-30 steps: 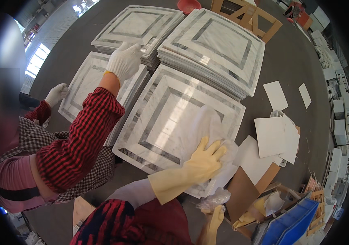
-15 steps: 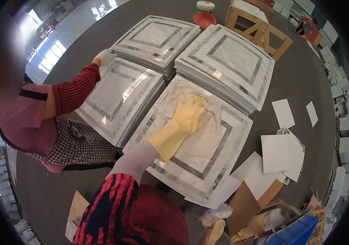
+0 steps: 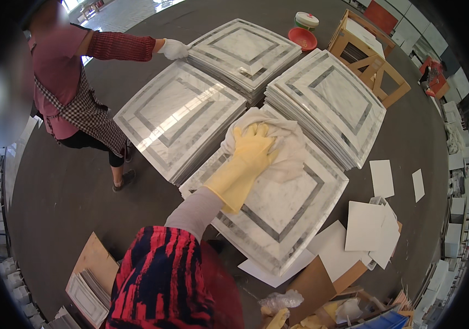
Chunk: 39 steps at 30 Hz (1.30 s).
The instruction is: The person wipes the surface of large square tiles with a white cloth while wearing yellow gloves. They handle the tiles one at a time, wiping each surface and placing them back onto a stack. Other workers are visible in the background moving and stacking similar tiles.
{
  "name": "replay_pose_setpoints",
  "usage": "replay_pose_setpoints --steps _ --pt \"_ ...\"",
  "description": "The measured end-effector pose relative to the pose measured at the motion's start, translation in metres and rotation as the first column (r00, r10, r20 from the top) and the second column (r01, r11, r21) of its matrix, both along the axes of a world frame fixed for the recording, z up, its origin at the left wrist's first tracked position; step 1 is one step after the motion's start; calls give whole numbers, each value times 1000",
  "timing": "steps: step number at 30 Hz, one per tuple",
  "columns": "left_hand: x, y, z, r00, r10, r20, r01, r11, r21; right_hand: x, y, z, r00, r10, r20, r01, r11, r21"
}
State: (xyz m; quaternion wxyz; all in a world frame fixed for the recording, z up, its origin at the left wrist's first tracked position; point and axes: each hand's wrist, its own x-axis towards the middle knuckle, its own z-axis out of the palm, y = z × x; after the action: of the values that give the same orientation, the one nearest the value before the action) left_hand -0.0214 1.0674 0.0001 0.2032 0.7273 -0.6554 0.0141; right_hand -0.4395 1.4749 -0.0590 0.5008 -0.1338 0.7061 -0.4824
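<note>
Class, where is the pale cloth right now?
In the head view, just right of centre, the pale cloth lies bunched on the nearest panel stack, under the yellow-gloved left hand.

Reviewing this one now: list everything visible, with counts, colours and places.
Tile stacks: four, white with grey borders, centre
Cloth: one, whitish, on the nearest stack
Basin: one, red, beyond the stacks
Bucket: one, white and green, behind the basin
Crate: one, light brown, upper right
Sheets: several, white, right of the stacks
Plastic wrap: one bundle, clear, lower right
Cardboard: at least one piece, brown, beside the wrap
Unclear item: one, blue, lower-right edge
Board: one, tan, lower left
Co-worker: one, pink top, checked apron, left
Co-worker's hand: one, white glove, far-left stack's corner
Left sleeve: one, red and black, lower centre
Left hand: one, yellow glove, on the cloth
</note>
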Motion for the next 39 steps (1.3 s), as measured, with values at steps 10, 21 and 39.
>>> replay_pose_setpoints --steps 10,21,39 --pt "-6 209 24 996 -8 -91 16 997 80 31 -45 16 990 125 61 -122 991 -47" --pt "-121 191 1 826 -555 -93 556 831 -23 58 -82 42 984 170 44 -168 985 -45" --pt "38 214 31 966 -240 -98 237 970 -47 17 2 -54 862 16 507 189 917 -351"
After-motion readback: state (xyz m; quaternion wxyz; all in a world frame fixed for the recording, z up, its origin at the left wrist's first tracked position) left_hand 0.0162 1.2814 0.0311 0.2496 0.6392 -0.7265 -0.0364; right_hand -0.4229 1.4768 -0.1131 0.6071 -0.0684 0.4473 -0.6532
